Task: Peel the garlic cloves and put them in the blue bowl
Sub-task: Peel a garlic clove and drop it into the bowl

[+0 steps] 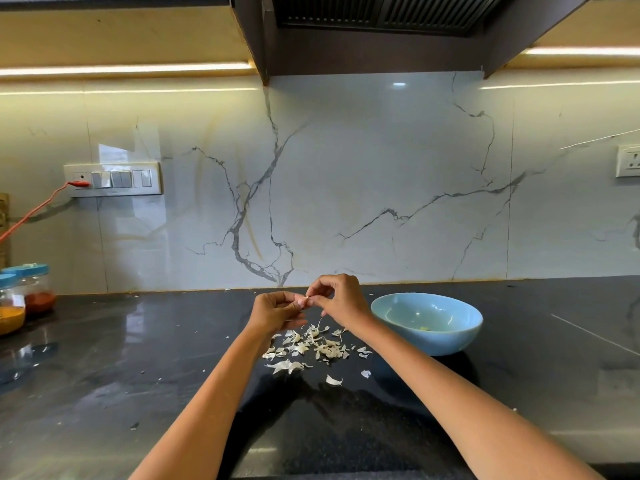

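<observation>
Your dark polished stone countertop [138, 358] carries the round light-blue ceramic bowl [427, 322] to your right, a few pale bits lying inside it. Both forearms reach forward, hands meeting above a scatter of white papery garlic skins [308, 348]. Your left hand [277, 310] and right hand [341, 299] both pinch one small pale garlic clove [306, 299] between them. No readable writing shows.
</observation>
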